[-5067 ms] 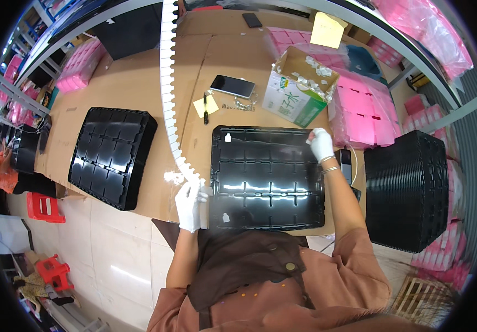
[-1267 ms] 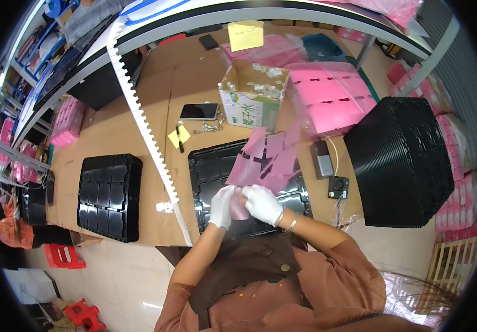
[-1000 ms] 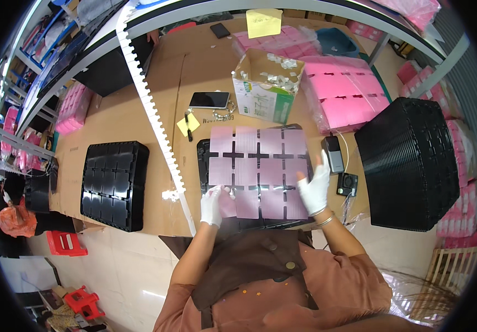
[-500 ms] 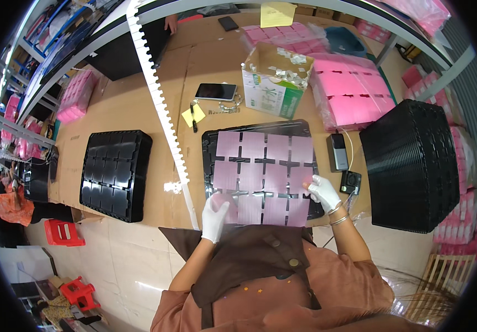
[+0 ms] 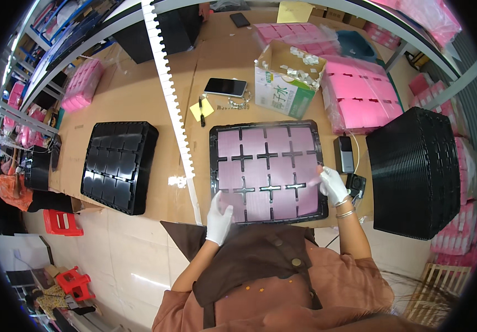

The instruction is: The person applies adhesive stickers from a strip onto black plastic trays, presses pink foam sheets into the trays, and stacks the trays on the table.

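Left hand (image 5: 218, 217) and right hand (image 5: 333, 185), both white-gloved with fingers spread flat, are pressing the pink die-cut plastic sheet (image 5: 266, 171) into the black compartmented tray (image 5: 213, 166) between them; it is lying seated already, with only smoothing seemingly left.

A sheet (image 5: 266, 171) lies in the tray (image 5: 214, 166) before the person, whose left hand (image 5: 219, 218) rests at its near left corner and right hand (image 5: 333, 185) at its right edge. Behind the tray stand an open carton (image 5: 285, 83) and a phone (image 5: 225, 87). A second tray (image 5: 119, 166) lies to the left, beyond a toothed strip (image 5: 169, 105). A stack of trays (image 5: 415, 171) stands to the right.
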The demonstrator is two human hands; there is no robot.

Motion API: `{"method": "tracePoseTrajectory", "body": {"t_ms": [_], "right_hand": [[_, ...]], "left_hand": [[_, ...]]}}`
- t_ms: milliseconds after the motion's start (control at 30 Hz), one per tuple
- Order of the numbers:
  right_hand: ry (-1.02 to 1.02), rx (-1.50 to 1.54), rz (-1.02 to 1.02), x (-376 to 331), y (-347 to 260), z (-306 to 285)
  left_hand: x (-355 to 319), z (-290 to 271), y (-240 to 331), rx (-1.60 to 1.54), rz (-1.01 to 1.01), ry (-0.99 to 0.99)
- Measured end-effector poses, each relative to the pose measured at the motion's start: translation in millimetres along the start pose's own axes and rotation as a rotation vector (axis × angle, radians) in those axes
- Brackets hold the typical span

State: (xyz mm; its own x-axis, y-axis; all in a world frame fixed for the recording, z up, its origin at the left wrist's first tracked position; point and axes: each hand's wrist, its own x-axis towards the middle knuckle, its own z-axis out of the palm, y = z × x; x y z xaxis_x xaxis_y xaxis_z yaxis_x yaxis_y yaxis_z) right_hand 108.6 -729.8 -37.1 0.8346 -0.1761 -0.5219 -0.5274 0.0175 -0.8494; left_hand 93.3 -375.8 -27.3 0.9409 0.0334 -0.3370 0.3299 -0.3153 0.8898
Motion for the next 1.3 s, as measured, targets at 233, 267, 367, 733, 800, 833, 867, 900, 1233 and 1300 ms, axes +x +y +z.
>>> {"method": "tracePoseTrajectory", "body": {"t_ms": [233, 267, 367, 733, 800, 833, 867, 900, 1233, 1300], "right_hand": [[-0.299, -0.089, 0.082, -19.2, 3.4, -7.6], [-0.320, -0.134, 0.059, -19.9, 2.7, -6.7], [-0.257, -0.061, -0.038, -12.4, 11.7, -8.9], [-0.285, 0.521, 0.016, 9.9, 1.2, 14.0], [-0.265, 0.805, 0.137, 7.2, -14.5, 20.1], [-0.282, 0.759, 0.054, 16.3, -5.3, 13.9], [-0.281, 0.760, 0.052, 19.3, -6.0, 11.6], [-0.224, 0.536, -0.072, 20.8, -13.7, 12.7], [0.135, -0.002, -0.309, 14.6, -64.9, 49.5], [0.128, -0.055, -0.392, 40.4, -52.6, 43.9]], "left_hand": [[12.0, 3.4, -38.0, 0.100, 0.015, -0.017], [12.8, 3.7, -42.8, 0.101, 0.015, -0.020], [11.3, 4.4, -40.9, 0.121, 0.064, -0.001], [9.7, 4.0, -43.7, 0.032, 0.048, -0.007], [9.9, 3.7, -49.1, 0.029, 0.073, 0.001], [9.8, 4.0, -50.1, 0.027, 0.095, 0.011], [9.9, 4.1, -50.1, 0.027, 0.097, 0.010], [9.7, 4.3, -47.8, 0.019, 0.056, -0.006], [4.3, 7.2, -37.2, 0.147, 0.089, 0.009], [5.0, 9.1, -40.6, 0.160, 0.143, 0.011]]}}
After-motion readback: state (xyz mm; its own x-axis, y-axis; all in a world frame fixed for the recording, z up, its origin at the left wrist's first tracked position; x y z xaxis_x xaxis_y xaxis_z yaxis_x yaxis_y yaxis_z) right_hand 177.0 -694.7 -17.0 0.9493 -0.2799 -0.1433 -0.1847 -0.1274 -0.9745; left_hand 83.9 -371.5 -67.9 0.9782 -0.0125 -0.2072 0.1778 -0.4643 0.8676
